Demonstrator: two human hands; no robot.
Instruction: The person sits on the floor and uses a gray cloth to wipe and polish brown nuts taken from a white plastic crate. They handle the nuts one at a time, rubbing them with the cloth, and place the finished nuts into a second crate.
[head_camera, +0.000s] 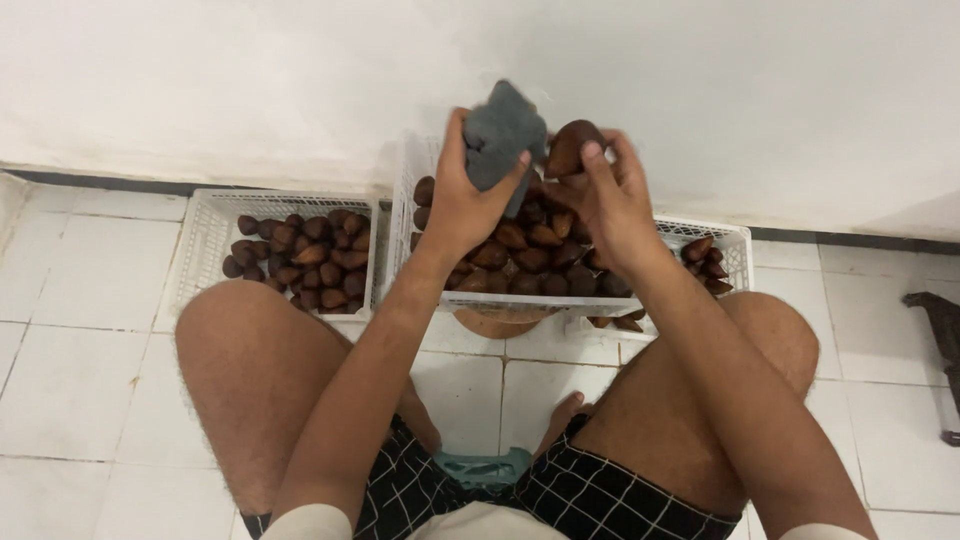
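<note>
Two hands raised: left hand (462, 205) clenches a grey cloth (502, 135); right hand (605, 195) pinches a brown scaly fruit (570, 147) at its fingertips.

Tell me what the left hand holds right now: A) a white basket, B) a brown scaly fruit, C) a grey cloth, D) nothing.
C: the left hand is closed around a grey cloth, raised beside the brown fruit that the right hand holds.

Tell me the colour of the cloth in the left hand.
Dark grey cloth, gripped by the left hand; seen in the head view.
</note>
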